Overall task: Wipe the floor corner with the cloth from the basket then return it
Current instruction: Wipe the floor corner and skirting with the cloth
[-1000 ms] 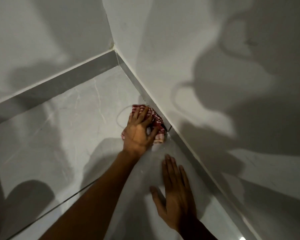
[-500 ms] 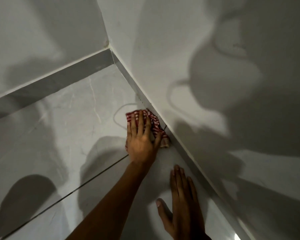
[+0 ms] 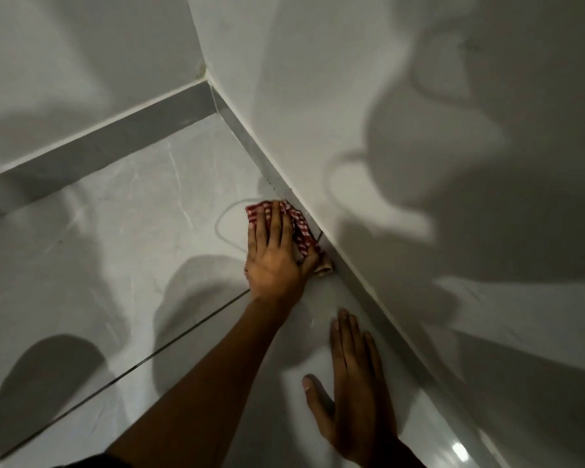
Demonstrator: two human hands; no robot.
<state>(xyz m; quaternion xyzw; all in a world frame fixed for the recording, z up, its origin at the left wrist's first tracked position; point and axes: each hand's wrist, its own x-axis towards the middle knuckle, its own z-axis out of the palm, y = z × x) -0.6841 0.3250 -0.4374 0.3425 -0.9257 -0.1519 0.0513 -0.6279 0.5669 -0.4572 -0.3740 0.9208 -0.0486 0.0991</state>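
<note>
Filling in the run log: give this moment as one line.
phase: wiping | left hand: pressing cloth on floor beside skirting | right hand: flat on floor | basket: not visible

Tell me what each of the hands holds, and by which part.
The left hand presses the checked cloth flat against the floor, palm covering its middle. The right hand holds nothing; it rests on the floor.

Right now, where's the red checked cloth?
In the head view, the red checked cloth lies on the floor under the left hand, pressed against the right-hand skirting, ahead of the flat right hand.
</note>
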